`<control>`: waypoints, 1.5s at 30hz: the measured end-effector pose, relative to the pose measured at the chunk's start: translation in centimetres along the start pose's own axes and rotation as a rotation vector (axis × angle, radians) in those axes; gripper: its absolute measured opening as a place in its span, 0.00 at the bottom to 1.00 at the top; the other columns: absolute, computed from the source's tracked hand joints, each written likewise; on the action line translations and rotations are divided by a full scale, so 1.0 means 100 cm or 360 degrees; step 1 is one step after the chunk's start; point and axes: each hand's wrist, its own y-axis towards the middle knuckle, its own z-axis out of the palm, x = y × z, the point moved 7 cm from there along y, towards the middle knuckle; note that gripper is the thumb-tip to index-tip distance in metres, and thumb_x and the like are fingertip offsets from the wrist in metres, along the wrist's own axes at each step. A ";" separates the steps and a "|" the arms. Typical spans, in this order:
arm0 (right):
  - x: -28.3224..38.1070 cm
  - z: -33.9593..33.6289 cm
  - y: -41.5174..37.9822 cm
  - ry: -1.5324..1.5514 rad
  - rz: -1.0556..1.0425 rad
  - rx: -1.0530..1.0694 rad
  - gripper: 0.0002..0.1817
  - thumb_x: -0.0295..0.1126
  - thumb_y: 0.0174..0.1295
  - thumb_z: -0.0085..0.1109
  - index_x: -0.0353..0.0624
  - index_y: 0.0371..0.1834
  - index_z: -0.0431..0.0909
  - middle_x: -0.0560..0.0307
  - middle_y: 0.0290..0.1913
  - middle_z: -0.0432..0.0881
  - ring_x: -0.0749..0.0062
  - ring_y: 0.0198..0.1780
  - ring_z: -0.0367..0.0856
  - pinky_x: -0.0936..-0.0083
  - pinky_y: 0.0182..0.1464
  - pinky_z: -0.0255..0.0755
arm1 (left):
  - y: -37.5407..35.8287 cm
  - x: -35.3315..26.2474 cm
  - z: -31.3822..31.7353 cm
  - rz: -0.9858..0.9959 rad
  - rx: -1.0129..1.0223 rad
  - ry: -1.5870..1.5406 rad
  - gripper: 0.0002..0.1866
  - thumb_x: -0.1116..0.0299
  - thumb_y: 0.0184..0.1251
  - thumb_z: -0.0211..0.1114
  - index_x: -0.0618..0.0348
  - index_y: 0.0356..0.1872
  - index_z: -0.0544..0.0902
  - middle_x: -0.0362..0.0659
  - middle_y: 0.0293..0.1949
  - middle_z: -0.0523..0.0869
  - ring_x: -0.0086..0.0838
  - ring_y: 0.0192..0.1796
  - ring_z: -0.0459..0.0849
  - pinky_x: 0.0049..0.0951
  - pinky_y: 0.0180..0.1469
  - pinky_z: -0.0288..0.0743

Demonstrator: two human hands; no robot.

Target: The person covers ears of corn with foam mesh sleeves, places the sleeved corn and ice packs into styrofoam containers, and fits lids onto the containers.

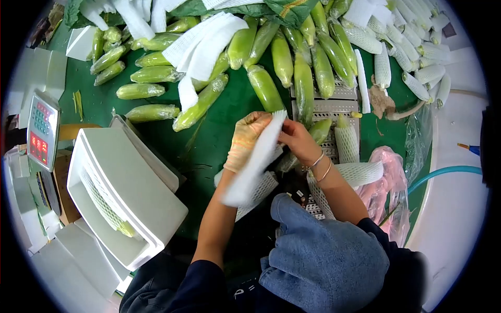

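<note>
A flattened white foam net sleeve [254,166] slants between my two hands, its lower end smeared by motion. My left hand [245,140], in a pale orange-and-white glove, is closed around its upper part. The bare fingers of my right hand [301,142] pinch at the top edge of the sleeve; a bracelet circles that wrist. Just beyond my hands lies a film-wrapped green corn cob [264,89]. Another corn cob [320,130] lies beside my right hand, partly hidden. Below my forearms, netted cobs [359,173] lie on the perforated metal plate [336,109].
Many wrapped corn cobs [155,74] and loose foam sleeves [216,47] cover the green table [203,122]. Netted cobs are heaped at the far right. A white bin [133,182] holding a netted cob stands at left, near a scale [43,130]. Pink plastic bags [383,182] lie at right.
</note>
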 end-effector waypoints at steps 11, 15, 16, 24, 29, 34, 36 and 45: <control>-0.035 -0.072 0.018 -0.0280 -0.0018 -0.0761 0.19 0.41 0.62 0.56 0.35 0.44 0.75 0.50 0.39 0.82 0.64 0.40 0.81 0.70 0.43 0.73 | 0.076 0.043 -0.067 0.0385 -0.0883 0.0502 0.19 0.56 0.61 0.65 0.66 0.37 0.77 0.43 0.31 0.81 0.26 0.32 0.76 0.27 0.37 0.73; -0.016 -0.055 0.011 -0.1157 -0.0291 -0.0839 0.17 0.38 0.61 0.56 0.35 0.45 0.79 0.38 0.32 0.81 0.50 0.33 0.82 0.65 0.36 0.74 | 0.054 0.062 -0.024 0.0121 -0.0424 0.0559 0.29 0.51 0.64 0.61 0.71 0.51 0.74 0.47 0.40 0.82 0.26 0.40 0.78 0.26 0.46 0.72; 0.002 -0.047 0.011 -0.1222 -0.0263 -0.0737 0.16 0.37 0.61 0.56 0.35 0.43 0.79 0.38 0.29 0.81 0.50 0.31 0.82 0.65 0.35 0.74 | 0.039 0.053 -0.009 -0.0026 -0.0199 0.0223 0.23 0.58 0.69 0.58 0.70 0.53 0.73 0.43 0.40 0.82 0.21 0.40 0.77 0.23 0.45 0.71; 0.097 0.042 0.058 -0.0943 -0.0233 -0.0074 0.15 0.36 0.51 0.61 0.32 0.19 0.78 0.47 0.14 0.72 0.73 0.16 0.69 0.72 0.23 0.66 | -0.034 0.002 -0.018 0.0635 -0.0337 -0.0181 0.14 0.66 0.67 0.60 0.59 0.50 0.78 0.38 0.48 0.81 0.26 0.51 0.79 0.25 0.53 0.74; 0.038 0.041 0.131 -0.0113 -0.0182 -0.0324 0.13 0.32 0.46 0.65 0.29 0.19 0.80 0.58 0.15 0.76 0.78 0.18 0.71 0.76 0.23 0.65 | -0.009 -0.069 -0.073 0.1151 -0.0994 0.0494 0.10 0.67 0.64 0.62 0.64 0.38 0.82 0.37 0.33 0.83 0.21 0.35 0.80 0.23 0.38 0.75; -0.064 0.005 0.146 0.0042 0.0013 -0.0682 0.14 0.31 0.51 0.62 0.31 0.15 0.78 0.55 0.15 0.76 0.73 0.15 0.73 0.72 0.19 0.65 | 0.076 -0.043 -0.154 0.0848 -0.1179 0.1568 0.13 0.60 0.67 0.58 0.60 0.41 0.80 0.44 0.36 0.84 0.30 0.42 0.78 0.28 0.48 0.71; -0.081 0.003 0.134 0.0175 0.0199 -0.0601 0.13 0.32 0.54 0.61 0.31 0.21 0.79 0.52 0.18 0.77 0.68 0.16 0.74 0.70 0.18 0.67 | 0.051 -0.044 -0.130 0.0646 -0.1213 0.0816 0.16 0.57 0.68 0.56 0.59 0.45 0.80 0.48 0.37 0.83 0.34 0.49 0.78 0.32 0.51 0.70; 0.035 0.050 0.092 -0.1755 0.0085 0.0522 0.13 0.34 0.60 0.51 0.34 0.38 0.76 0.46 0.28 0.80 0.55 0.26 0.79 0.61 0.34 0.75 | -0.032 -0.028 -0.075 0.0544 0.0034 0.0161 0.40 0.51 0.54 0.66 0.70 0.61 0.64 0.46 0.49 0.78 0.29 0.49 0.77 0.28 0.54 0.71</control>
